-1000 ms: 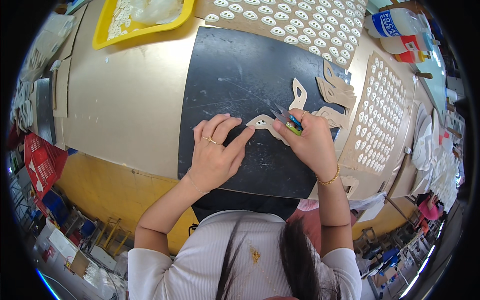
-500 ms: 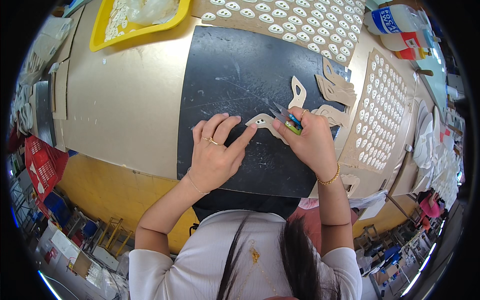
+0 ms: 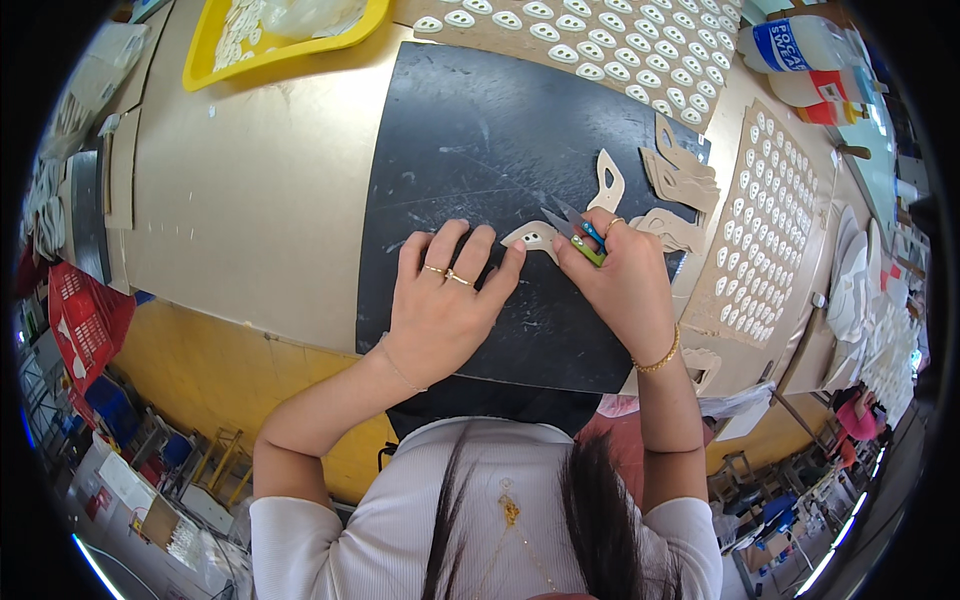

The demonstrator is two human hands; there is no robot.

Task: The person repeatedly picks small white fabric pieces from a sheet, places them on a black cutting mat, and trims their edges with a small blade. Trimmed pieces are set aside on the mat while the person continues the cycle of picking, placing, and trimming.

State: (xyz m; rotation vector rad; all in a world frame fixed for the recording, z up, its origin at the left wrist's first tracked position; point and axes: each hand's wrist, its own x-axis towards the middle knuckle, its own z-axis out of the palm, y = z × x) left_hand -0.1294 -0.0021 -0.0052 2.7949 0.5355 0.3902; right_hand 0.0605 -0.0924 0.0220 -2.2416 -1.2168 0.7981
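A beige curved cut-out piece (image 3: 543,236) with a small white part bearing dark holes lies on the black mat (image 3: 460,160). The index fingertip of my left hand (image 3: 445,300) touches its left end, that hand's fingers apart and bent over the mat. My right hand (image 3: 632,285) is closed on a pair of thread snips (image 3: 590,252) with blue and green handles, blades apart and pointing up-left. Its thumb is close to the piece's right end; whether it presses there is hidden. Just beyond the snips lies another beige cut-out (image 3: 606,182) with an opening.
Stacked beige cut-outs (image 3: 682,182) lie at the mat's right edge, with more cut-outs (image 3: 672,230) nearer my right hand. Brown boards (image 3: 745,250) carry rows of white oval parts. A yellow tray (image 3: 290,52) stands far left, plastic bottles (image 3: 800,48) far right.
My left hand has shifted slightly, its index fingertip now at the piece's left tip instead of beside the white part. The right hand keeps the snips. The whole view has shifted a little.
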